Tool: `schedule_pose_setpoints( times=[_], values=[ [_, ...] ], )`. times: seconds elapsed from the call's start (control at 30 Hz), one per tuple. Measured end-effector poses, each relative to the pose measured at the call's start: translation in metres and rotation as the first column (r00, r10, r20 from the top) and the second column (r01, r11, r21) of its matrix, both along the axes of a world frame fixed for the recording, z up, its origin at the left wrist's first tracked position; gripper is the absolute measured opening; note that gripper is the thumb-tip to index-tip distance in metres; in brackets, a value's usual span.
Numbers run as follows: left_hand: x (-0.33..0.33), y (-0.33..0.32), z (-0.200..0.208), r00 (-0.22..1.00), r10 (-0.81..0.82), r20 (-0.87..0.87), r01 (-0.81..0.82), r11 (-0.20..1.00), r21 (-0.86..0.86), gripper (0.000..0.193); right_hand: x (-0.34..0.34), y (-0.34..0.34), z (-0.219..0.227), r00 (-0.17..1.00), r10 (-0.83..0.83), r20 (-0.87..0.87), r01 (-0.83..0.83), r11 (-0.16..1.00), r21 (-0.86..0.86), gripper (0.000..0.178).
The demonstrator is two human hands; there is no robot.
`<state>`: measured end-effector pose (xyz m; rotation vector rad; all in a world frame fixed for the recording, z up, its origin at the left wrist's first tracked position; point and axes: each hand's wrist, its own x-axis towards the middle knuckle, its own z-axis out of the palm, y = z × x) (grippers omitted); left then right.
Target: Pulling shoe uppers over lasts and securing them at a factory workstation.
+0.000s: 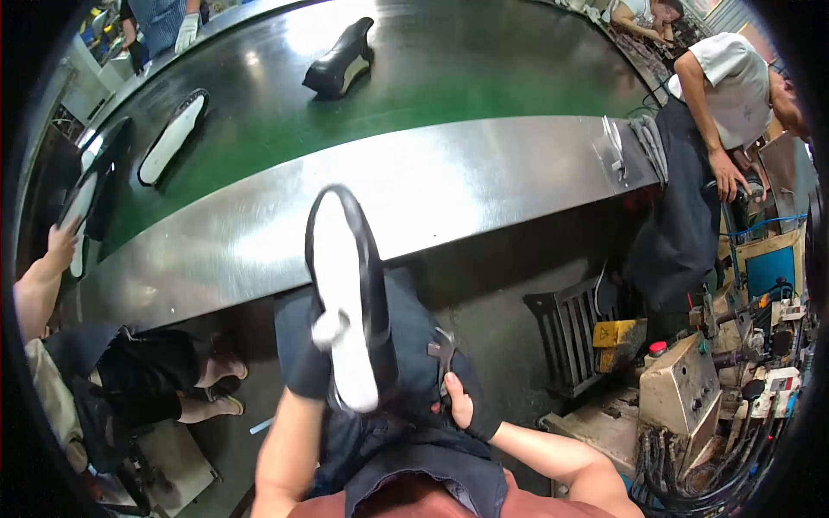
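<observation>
In front of my lap a black shoe upper (376,298) is held up, its long white sole side turned toward me. My left hand (328,332) grips it around the middle; a blurred white covering shows over a finger or thumb, and a dark band covers the wrist. Most of the left fingers are hidden behind the shoe. Lower down on the right, my right hand (460,401) is closed on a hammer (443,350), its metal head pointing up beside my thigh. A dark band sits on that wrist too.
A metal ledge (518,181) edges the green conveyor belt (449,95). On the belt lie a black shoe (341,65) and a white-bottomed shoe (173,142). A co-worker's hand (62,246) holds another at left. To the right stand a control box (680,384) and a person.
</observation>
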<state>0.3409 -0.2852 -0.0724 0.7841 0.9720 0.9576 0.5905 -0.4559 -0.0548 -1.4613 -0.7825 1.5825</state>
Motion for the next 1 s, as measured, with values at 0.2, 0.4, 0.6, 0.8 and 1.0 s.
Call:
schedule_pose_setpoints(
  times=[0.2, 0.4, 0.6, 0.8, 1.0],
  values=[
    [0.091, 0.200, 0.101, 0.967, 0.109, 0.229, -0.166, 0.955, 0.246, 0.037, 0.000, 0.012, 0.010, 0.995, 0.094, -0.040, -0.093, 0.995, 0.032, 0.057],
    [0.111, 0.130, 0.108, 0.475, -0.467, -0.746, 0.865, 0.401, 0.300, 0.054, 0.002, -0.001, -0.002, 0.998, 0.045, -0.050, -0.053, 0.985, -0.163, 0.056],
    [0.007, 0.138, 0.104, 0.423, -0.645, -0.636, 0.888, 0.434, 0.150, 0.053, 0.013, -0.012, -0.030, 0.978, 0.106, -0.180, -0.132, 0.981, -0.141, 0.051],
    [-0.196, 0.271, 0.082, 0.481, 0.196, -0.855, 0.228, 0.913, 0.337, 0.058, 0.009, -0.018, -0.041, 0.977, 0.054, -0.205, -0.095, 0.976, -0.196, 0.049],
    [-0.384, 0.360, 0.012, -0.231, 0.624, -0.746, -0.214, 0.716, 0.665, 0.114, 0.008, -0.022, -0.044, 0.989, 0.094, -0.116, -0.117, 0.969, -0.216, 0.065]
  ],
)
